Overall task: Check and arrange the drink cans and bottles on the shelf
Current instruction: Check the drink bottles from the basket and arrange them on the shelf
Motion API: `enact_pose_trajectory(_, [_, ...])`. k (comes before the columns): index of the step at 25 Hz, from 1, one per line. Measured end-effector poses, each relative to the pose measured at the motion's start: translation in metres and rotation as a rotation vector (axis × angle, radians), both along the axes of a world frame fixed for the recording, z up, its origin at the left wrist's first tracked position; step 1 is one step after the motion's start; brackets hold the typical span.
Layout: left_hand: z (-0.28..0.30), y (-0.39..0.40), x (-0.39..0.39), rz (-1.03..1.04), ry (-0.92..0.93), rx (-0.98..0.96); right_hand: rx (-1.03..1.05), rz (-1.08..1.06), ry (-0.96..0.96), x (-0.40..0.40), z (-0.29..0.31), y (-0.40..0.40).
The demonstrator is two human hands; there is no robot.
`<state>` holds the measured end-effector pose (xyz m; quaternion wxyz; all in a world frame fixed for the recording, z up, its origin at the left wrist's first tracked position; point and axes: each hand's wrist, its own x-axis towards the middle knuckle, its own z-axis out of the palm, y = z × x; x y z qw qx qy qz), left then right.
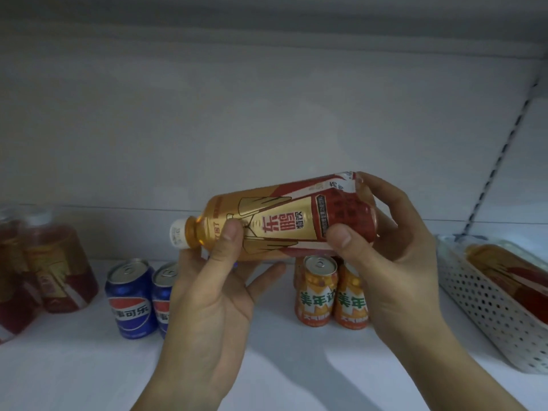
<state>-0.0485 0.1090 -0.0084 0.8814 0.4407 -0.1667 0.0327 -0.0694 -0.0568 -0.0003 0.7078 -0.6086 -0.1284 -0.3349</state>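
Both hands, left hand (207, 295) and right hand (394, 259), held the bottle (281, 221) sideways, fingers curled round it; best turned slowly to read the label before shelving upright.

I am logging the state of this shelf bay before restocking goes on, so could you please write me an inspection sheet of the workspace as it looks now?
Surface: white shelf, lit from the front.
Job's things: gold-and-red bottle held sideways above the shelf, white cap pointing left; two blue cans and two orange cans upright; same-label bottles standing at far left.
Clutter: white perforated basket at right, with one more bottle lying in it.
Hands: left hand grips the held bottle near its neck; right hand grips its base.
Cables: nothing seen.
Surroundings: white back panel; slotted upright at right.
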Motion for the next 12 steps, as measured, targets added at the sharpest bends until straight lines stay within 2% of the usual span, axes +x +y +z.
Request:
enact_pose_trajectory(2, [-0.002, -0.003, 0.005, -0.018, 0.065, -0.096, 0.036, 0.012, 0.036, 0.002, -0.001, -0.001])
enact_pose_trajectory(6, [-0.009, -0.002, -0.002, 0.112, 0.017, 0.021, 0.086, -0.013, 0.18, 0.004, 0.0, -0.001])
enact_pose_trajectory(12, [-0.015, 0.0, 0.0, 0.151, 0.084, 0.002, 0.001, 0.019, 0.25, 0.005, -0.005, 0.0])
